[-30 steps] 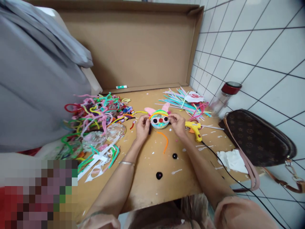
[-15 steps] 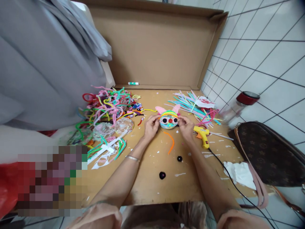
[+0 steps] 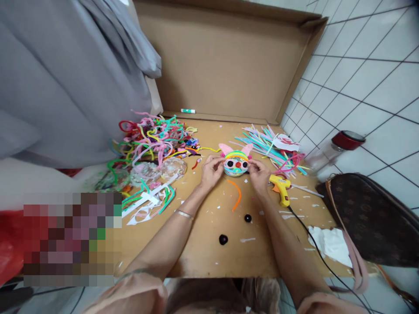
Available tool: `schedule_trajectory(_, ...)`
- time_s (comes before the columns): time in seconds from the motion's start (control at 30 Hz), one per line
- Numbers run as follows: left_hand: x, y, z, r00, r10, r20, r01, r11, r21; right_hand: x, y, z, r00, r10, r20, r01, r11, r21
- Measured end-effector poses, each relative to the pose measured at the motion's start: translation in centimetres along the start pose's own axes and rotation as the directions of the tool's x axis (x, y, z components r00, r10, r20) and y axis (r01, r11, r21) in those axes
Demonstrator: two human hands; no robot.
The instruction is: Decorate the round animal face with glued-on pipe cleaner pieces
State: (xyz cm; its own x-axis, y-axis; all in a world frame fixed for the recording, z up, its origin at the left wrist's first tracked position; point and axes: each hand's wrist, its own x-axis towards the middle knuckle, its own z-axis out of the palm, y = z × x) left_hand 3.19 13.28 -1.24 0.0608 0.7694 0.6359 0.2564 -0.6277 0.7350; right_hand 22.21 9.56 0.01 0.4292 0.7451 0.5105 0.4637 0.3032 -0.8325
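Between my hands is a round craft animal head (image 3: 236, 167) with pink pointed ears, black eyes, a red nose and bands of coloured pipe cleaner. My left hand (image 3: 212, 171) pinches its left side, and my right hand (image 3: 260, 175) grips its right side. An orange pipe cleaner (image 3: 238, 196) lies curved on the table just below it. Nearer to me are a shiny black round piece (image 3: 248, 218) and another black round piece (image 3: 223, 239). Close beside my right hand lies a yellow hot glue gun (image 3: 280, 190) with a black cord.
A heap of coloured pipe cleaners (image 3: 157, 139) spreads over the table's left side, with clear plastic pieces (image 3: 173, 168) by it. Straight pipe cleaners (image 3: 258, 141) lie at the back right. A bottle (image 3: 340, 146), brown handbag (image 3: 369, 218) and white tissue (image 3: 330, 244) are on the right. Cardboard (image 3: 222, 61) stands behind.
The camera view has shifted slightly, so the scene sits a little further right. Both hands keep hold of the craft animal head; little else differs.
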Motion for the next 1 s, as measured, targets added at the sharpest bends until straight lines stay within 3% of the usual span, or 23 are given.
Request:
schedule_trajectory(0.43, 0.1, -0.1, 0.3, 0.994, -0.109, -0.010, 0.109, 0.993, -0.054, 0.0, 0.1, 0.1, 1.000, 0.017, -0.007, -0.017, 1.000, 0.022)
schedule_trajectory(0.6, -0.1, 0.1, 0.3, 0.992, -0.129, -0.013, 0.126, 0.979, -0.158, 0.0, -0.1, 0.0, 1.000, 0.013, 0.000, -0.013, 1.000, 0.010)
schedule_trajectory(0.73, -0.1, 0.7, -0.2, 0.998, -0.069, 0.001, 0.069, 0.994, -0.089, 0.0, -0.1, 0.0, 1.000, 0.017, 0.011, -0.017, 1.000, 0.005)
schedule_trajectory(1.0, 0.4, 0.7, 0.0, 0.982, 0.168, -0.080, -0.163, 0.984, 0.070, 0.0, -0.3, 0.0, 1.000, 0.005, -0.003, -0.005, 0.999, 0.038)
